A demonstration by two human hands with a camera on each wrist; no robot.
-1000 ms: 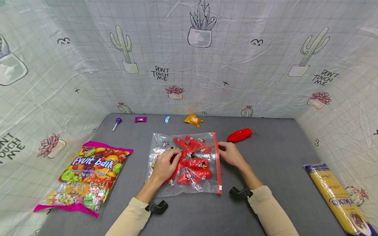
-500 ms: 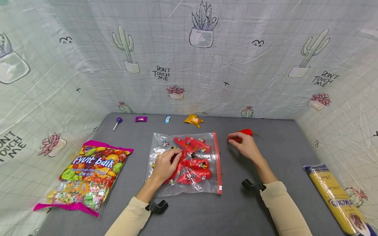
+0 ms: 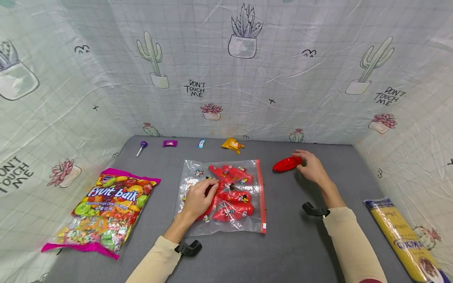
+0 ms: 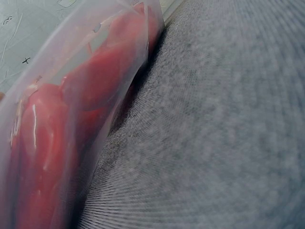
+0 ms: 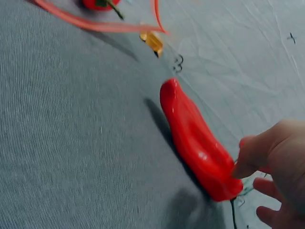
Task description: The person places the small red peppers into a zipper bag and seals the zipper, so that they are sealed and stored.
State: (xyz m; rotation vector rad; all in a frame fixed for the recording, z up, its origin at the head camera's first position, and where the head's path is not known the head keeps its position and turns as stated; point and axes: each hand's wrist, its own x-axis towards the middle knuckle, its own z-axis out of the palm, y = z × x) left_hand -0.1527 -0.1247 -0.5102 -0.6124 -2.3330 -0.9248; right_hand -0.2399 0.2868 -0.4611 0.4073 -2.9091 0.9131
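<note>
In the head view, a clear zip bag (image 3: pixel 223 230) with a red zip edge and cartoon figures lies flat at the middle, several red peppers (image 3: pixel 233 212) inside. My left hand (image 3: pixel 199 198) pinches the upper film of the bag between thumb and fingers. To the bag's right lies a loose long red chili pepper (image 3: pixel 286 165). My right hand (image 3: pixel 313 168) holds it at its stem end, thumb on the near side and fingers on the far side. The right wrist view shows the chili pepper (image 5: pixel 198 143) beside the hand (image 5: pixel 279 167); the left wrist view shows only bagged peppers (image 4: pixel 45 157).
A big fruit candy bag (image 3: pixel 109 204) lies at left. Along the back edge are a lollipop (image 3: pixel 142 146), a purple candy (image 3: pixel 170 144), a small blue candy (image 3: pixel 201 144) and a yellow-orange packet (image 3: pixel 232 145). A yellow pasta pack (image 3: pixel 403 237) lies at right.
My right hand has left the bag's zip edge and moved right, over the loose chili pepper to its stem end. My left hand has stayed on the bag.
</note>
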